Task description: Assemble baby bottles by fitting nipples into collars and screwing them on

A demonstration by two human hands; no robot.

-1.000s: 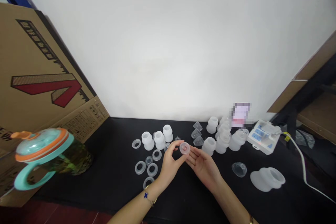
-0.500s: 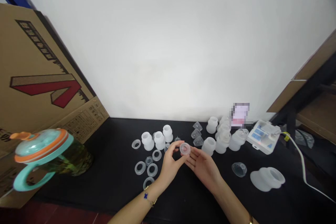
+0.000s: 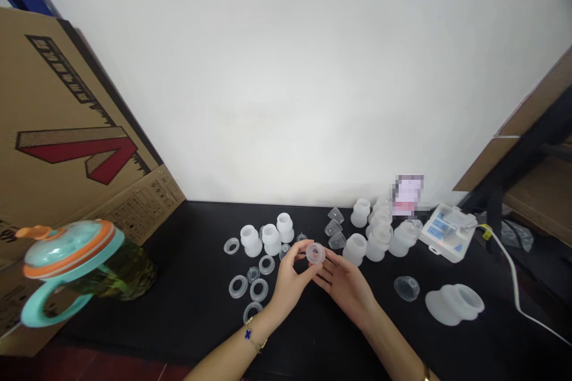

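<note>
Head view, as we recorded it: our left hand (image 3: 288,283) pinched a small clear round cap (image 3: 315,253) between thumb and fingertips, curled closed on it, just above the black table (image 3: 192,309). Our right hand (image 3: 346,286) lay open, palm up, its fingertips touching the cap from below and gripping nothing. We judged the work partly done: frosted white collars (image 3: 263,238) stood in two groups behind the hands, while loose translucent rings (image 3: 250,289) lay flat to the left and a clear dome (image 3: 406,287) and a larger white funnel piece (image 3: 453,303) lay apart to the right, so several parts seemed unhandled. Regarding writing, the cardboard box (image 3: 67,131) carried a red arrow mark and printed lines too small to read; the white device (image 3: 447,232) bore blue labels we could not read. A teal-and-orange cup (image 3: 75,268) stood at far left.
</note>
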